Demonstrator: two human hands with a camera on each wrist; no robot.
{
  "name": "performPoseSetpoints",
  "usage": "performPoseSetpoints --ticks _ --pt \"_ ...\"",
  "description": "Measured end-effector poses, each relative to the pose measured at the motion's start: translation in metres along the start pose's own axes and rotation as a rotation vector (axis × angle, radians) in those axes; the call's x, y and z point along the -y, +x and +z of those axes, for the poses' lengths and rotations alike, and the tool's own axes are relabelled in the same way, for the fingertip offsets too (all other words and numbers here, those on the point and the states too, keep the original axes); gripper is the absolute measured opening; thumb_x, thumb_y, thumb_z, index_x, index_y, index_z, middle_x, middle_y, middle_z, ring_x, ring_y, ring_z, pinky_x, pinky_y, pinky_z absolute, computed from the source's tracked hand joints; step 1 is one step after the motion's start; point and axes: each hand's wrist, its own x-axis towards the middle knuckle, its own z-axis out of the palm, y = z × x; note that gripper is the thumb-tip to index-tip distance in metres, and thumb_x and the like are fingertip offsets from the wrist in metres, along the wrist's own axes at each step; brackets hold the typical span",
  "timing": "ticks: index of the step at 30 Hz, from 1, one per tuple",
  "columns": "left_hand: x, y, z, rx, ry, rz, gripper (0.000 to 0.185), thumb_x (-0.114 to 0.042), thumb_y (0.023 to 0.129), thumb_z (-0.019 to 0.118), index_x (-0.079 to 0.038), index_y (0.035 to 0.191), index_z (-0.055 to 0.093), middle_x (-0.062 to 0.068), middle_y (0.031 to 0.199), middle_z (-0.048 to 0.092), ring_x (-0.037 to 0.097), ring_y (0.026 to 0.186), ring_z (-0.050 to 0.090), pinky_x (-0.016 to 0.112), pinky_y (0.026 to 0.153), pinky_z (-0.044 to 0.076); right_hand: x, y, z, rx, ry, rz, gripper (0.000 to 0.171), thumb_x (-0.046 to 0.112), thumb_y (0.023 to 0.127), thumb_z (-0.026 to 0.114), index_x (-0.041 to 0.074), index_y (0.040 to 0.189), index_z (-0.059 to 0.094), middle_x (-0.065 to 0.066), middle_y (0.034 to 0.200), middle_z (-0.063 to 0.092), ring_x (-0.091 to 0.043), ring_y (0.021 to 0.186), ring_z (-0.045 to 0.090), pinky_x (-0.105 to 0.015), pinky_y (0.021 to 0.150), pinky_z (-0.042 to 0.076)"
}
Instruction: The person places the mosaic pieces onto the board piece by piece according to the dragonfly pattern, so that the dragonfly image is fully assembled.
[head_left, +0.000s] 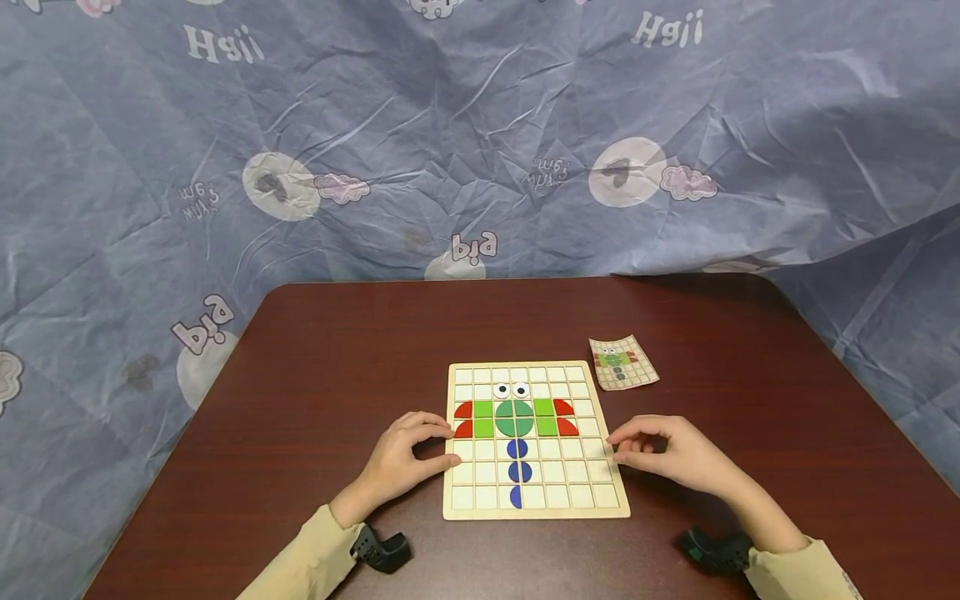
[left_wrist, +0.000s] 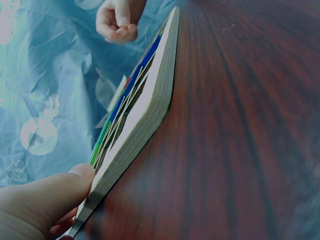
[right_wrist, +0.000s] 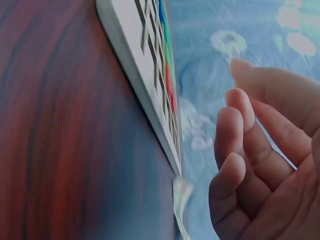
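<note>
- Head view: board [head_left: 535, 500] lies flat mid-table [head_left: 300, 375]; card [head_left: 623, 362] just beyond its right corner
- Left hand [head_left: 405, 458]: curled fingers and thumb touch the board's left edge
- Right hand [head_left: 667, 454]: fingers loosely curled, empty, beside the right edge

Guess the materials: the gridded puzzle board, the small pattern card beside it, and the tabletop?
Pale gridded puzzle board: looks like unfinished light wood; the left wrist view shows a thick, matte, pale edge.
Small printed pattern card: probably thin paper or card; its corners curl.
Dark reddish-brown tabletop: wood-grain streaks with a soft sheen, likely veneer or laminate; cannot tell which.
</note>
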Motion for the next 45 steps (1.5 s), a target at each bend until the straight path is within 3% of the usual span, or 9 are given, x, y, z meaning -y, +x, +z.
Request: performPoseSetpoints --ticks 10,14,21,28,39,45 --pt "0.0 -0.001 0.0 0.005 -0.003 -0.014 0.031 -0.038 0.073 0.08 -0.018 0.096 0.072 -0.013 0.104 0.061 0.005 0.098 0.053 0.031 0.084 0.048 -0.018 -0.024 -0.026 -0.042 -0.021 0.09 0.024 0.01 0.08 0.076 0.007 0.103 0.069 -0.002 0.084 0.067 -0.011 0.068 0.058 -0.024 0.055 0.047" --pt "0.0 -0.002 0.0 0.006 -0.003 -0.016 0.031 -0.038 0.074 0.08 -0.018 0.096 0.072 -0.013 0.104 0.061 0.006 0.098 0.053 0.031 0.084 0.048 -0.026 -0.03 -0.034 -0.037 0.003 0.118 0.028 0.011 0.078 0.077 0.006 0.104 0.069 -0.002 0.08 0.065 -0.012 0.061 0.055 -0.025 0.049 0.045" --pt "0.001 -0.001 0.001 0.008 0.001 -0.009 0.031 -0.039 0.074 0.079 -0.018 0.097 0.072 -0.012 0.104 0.061 0.006 0.098 0.053 0.031 0.084 0.048 -0.036 -0.037 -0.042 0.029 0.078 0.146 0.031 0.006 0.076 0.077 0.002 0.105 0.066 -0.003 0.071 0.058 -0.012 0.05 0.047 -0.026 0.042 0.04" --pt "0.0 -0.001 0.001 0.008 -0.002 -0.005 0.031 -0.039 0.074 0.08 -0.018 0.096 0.072 -0.012 0.104 0.061 0.006 0.097 0.054 0.031 0.084 0.048 -0.041 -0.039 -0.045 0.096 0.133 0.198 0.03 0.006 0.078 0.076 -0.002 0.104 0.065 -0.008 0.077 0.06 -0.013 0.061 0.055 -0.026 0.049 0.047" --pt "0.0 0.0 0.0 0.009 -0.01 -0.002 0.032 -0.039 0.074 0.08 -0.017 0.096 0.072 -0.012 0.104 0.061 0.006 0.098 0.053 0.031 0.084 0.048 -0.042 -0.037 -0.045 0.088 0.083 0.23 0.021 0.008 0.077 0.077 0.003 0.094 0.064 -0.007 0.078 0.064 -0.013 0.068 0.059 -0.026 0.056 0.051" --pt "0.001 0.0 0.0 0.001 -0.016 0.014 0.032 -0.037 0.073 0.08 -0.017 0.096 0.072 -0.012 0.103 0.061 0.006 0.097 0.054 0.03 0.083 0.048 -0.04 -0.035 -0.042 0.067 0.041 0.229 0.022 0.008 0.079 0.076 0.004 0.096 0.063 -0.008 0.087 0.065 -0.012 0.077 0.061 -0.024 0.061 0.052"
